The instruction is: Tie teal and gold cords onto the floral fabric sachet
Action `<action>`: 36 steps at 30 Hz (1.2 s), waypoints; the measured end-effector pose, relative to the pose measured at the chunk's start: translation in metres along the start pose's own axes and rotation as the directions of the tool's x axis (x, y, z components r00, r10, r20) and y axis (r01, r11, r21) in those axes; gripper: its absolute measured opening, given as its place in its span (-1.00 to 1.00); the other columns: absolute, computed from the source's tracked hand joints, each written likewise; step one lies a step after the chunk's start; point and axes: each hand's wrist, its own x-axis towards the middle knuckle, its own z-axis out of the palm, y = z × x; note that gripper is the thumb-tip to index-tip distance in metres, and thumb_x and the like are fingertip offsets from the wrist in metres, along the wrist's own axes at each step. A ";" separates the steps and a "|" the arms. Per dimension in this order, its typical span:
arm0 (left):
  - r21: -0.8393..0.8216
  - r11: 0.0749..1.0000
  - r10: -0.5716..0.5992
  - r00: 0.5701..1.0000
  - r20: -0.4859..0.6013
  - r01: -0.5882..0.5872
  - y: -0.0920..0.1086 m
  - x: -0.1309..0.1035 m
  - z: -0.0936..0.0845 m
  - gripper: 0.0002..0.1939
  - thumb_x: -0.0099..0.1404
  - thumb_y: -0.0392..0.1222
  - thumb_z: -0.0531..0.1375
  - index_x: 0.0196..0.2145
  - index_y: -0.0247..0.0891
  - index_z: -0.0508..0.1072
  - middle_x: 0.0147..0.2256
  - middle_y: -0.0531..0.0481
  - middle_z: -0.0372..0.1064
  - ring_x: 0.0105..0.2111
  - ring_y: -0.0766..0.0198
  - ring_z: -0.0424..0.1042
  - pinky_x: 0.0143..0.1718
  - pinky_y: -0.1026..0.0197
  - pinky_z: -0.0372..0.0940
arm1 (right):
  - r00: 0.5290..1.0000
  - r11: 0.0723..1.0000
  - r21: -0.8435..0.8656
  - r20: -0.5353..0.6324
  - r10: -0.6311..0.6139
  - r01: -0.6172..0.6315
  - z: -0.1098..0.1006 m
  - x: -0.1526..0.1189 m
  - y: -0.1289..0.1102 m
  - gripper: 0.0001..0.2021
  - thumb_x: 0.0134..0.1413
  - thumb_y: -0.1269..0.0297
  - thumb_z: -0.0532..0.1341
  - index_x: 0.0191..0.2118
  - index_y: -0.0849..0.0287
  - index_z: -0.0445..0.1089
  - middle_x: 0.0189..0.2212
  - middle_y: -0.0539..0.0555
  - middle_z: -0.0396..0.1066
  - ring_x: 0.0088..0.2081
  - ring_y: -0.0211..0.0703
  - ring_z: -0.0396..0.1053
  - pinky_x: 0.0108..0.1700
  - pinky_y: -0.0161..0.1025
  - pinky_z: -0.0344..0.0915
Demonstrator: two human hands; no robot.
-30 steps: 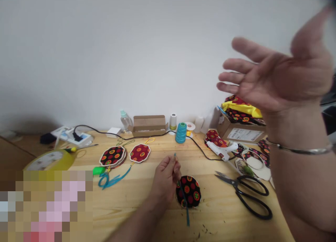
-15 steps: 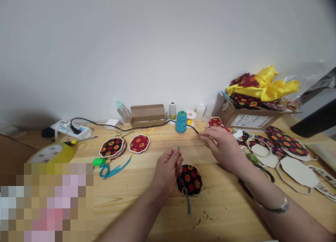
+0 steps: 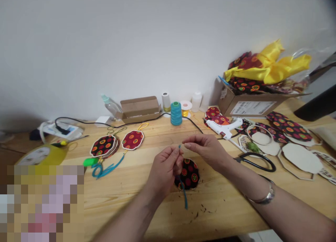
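Head view: teal tassel [image 3: 185,197] is in the left hand [image 3: 168,162], lower centre of the frame. Left thumb and fingers pinched closed on it, tip poking out above, tail hanging below. Right hand [image 3: 203,148] is at that tip, thumb and forefinger nearly together; can't tell whether they grip a fine thread.

Done, by the look of it: red pendant [image 3: 133,140] and stack of black pendants [image 3: 103,146], left of centre, with loops on top and teal tassels below.

Looks unfinished: black patterned piece [image 3: 191,172] flat on the tabletop [image 3: 147,214], partly behind left hand and tassel; no loop visible. The held tassel shows no visible join to any pendant. Bare wooden shapes [image 3: 301,159] at right of frame have no fabric on them.
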 end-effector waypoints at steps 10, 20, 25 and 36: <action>0.027 0.999 -0.042 0.998 0.042 0.041 -0.001 -0.001 0.000 -0.81 0.21 -0.14 0.16 -0.44 -0.34 0.36 -0.68 0.19 0.05 -0.69 0.54 -0.10 -0.66 0.38 -0.22 | 0.996 0.998 0.058 0.079 0.028 -0.032 0.003 -0.003 0.000 -0.78 -0.24 0.28 0.33 -0.35 0.21 0.52 -0.43 0.03 0.50 -0.38 -0.24 0.38 -0.28 -0.27 0.30; 0.010 0.997 -0.078 0.995 0.061 0.078 -0.001 0.000 0.000 -0.78 0.18 -0.14 0.18 -0.45 -0.41 0.43 -0.64 0.06 0.25 -0.71 0.57 -0.06 -0.67 0.38 -0.21 | 0.997 0.993 -0.106 0.070 -0.039 0.047 0.001 -0.002 0.001 -0.85 -0.10 0.29 0.23 -0.56 0.24 0.39 -0.62 -0.02 0.37 -0.52 -0.30 0.26 -0.41 -0.32 0.19; -0.032 0.996 -0.080 0.994 0.075 0.083 0.002 -0.001 0.000 -0.79 0.19 -0.17 0.17 -0.38 -0.43 0.46 -0.58 -0.01 0.33 -0.70 0.59 -0.07 -0.66 0.40 -0.21 | 0.996 0.989 -0.142 0.089 -0.025 0.037 0.000 0.000 0.002 -0.83 -0.06 0.28 0.19 -0.55 0.24 0.36 -0.59 0.00 0.39 -0.49 -0.26 0.30 -0.39 -0.30 0.20; 0.058 0.997 -0.050 0.998 0.029 0.048 -0.001 0.000 0.001 -0.80 0.15 -0.15 0.21 -0.44 -0.40 0.45 -0.63 0.08 0.27 -0.72 0.59 -0.02 -0.68 0.40 -0.18 | 0.999 0.995 -0.094 0.023 -0.044 0.046 0.003 -0.001 0.002 -0.73 0.01 0.18 0.15 -0.55 0.25 0.40 -0.61 -0.02 0.32 -0.52 -0.30 0.20 -0.43 -0.32 0.12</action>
